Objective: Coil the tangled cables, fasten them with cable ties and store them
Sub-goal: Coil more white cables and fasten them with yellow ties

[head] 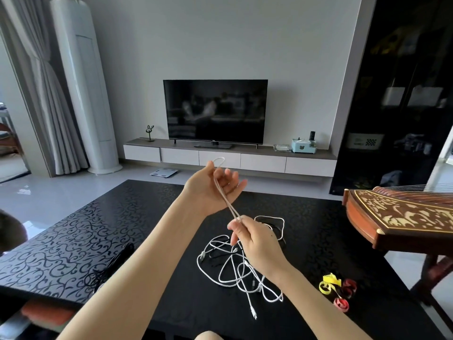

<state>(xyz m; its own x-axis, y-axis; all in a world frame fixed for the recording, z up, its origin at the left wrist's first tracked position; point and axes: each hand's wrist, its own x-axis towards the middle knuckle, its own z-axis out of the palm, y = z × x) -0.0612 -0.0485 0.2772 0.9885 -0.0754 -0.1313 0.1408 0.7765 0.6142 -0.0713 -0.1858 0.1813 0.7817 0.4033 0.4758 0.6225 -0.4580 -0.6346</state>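
Note:
A tangle of white cables (235,268) lies on the black patterned table (73,241), mixed with a few dark cables. My left hand (210,190) is raised palm up, a loop of white cable (219,161) hooked over its thumb, its fingers relaxed. Two strands run taut from that loop down to my right hand (255,239), which pinches them between thumb and fingers above the tangle. Yellow and red cable ties (337,289) lie on the table to the right.
A black cable bundle (111,266) lies on the table at the left. A wooden zither (402,217) on a stand sits beyond the table's right edge. A TV (215,111) on a low cabinet stands against the far wall.

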